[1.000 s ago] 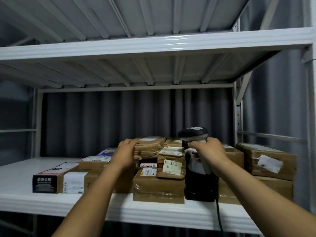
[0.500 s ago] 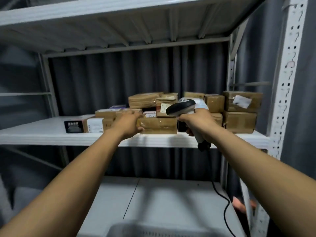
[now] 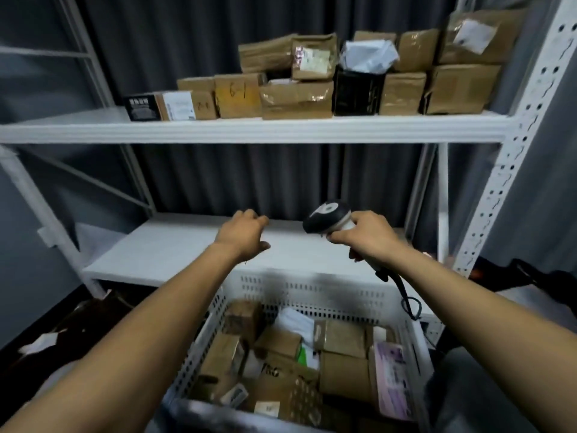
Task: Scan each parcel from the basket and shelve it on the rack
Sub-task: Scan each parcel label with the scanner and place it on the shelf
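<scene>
Gripping scanner [image 3: 327, 215] in right hand [image 3: 365, 237], hovering loose, empty left hand [image 3: 243, 237] over basket [image 3: 312, 292] full of parcels [image 3: 281, 354]. Could easily snag cable [image 3: 402, 290] on the rim reaching in, or topple that messy pile grabbing one-handed.

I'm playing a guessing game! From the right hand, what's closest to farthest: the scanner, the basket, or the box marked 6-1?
1. The scanner: gripped in the right hand itself.
2. The basket: just below, low down.
3. The box marked 6-1: high on the upper shelf, off to the left.
</scene>
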The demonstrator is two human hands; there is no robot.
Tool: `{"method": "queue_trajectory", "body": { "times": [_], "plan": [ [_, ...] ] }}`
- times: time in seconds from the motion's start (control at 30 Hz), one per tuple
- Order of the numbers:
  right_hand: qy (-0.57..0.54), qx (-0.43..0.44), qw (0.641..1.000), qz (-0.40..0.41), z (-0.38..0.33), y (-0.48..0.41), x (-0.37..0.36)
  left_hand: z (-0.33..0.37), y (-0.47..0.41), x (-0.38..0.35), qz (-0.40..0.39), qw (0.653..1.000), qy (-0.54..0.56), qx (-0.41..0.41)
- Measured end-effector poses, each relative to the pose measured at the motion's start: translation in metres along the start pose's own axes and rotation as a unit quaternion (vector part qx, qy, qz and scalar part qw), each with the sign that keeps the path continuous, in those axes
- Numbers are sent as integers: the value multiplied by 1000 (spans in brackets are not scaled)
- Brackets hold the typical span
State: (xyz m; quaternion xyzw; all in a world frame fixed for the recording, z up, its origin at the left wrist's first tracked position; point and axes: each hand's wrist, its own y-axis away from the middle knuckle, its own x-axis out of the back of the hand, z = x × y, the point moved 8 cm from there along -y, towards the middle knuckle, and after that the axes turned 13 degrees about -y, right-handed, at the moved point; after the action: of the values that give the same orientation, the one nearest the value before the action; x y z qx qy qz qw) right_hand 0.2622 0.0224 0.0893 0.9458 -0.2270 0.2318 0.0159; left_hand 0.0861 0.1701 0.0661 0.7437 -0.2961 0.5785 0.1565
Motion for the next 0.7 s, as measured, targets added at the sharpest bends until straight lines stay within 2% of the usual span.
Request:
{"method": "queue_trajectory", "body": {
  "times": [0.2, 0.43, 0.57, 0.7],
  "plan": [
    [0, -35, 999, -24, 84, 2, -25, 37, 25, -106, -91, 995, 16, -25],
    [-5, -95, 994, -60, 175, 18, -60, 94, 82, -209, -200, 973, 57, -103],
    [2, -99, 990, -99, 195, 27, -79, 113, 111, -238, -233, 962, 87, -108],
    [0, -92, 986, -136, 198, 32, -93, 124, 135, -266, -299, 945, 102, -86]
  ]
}}
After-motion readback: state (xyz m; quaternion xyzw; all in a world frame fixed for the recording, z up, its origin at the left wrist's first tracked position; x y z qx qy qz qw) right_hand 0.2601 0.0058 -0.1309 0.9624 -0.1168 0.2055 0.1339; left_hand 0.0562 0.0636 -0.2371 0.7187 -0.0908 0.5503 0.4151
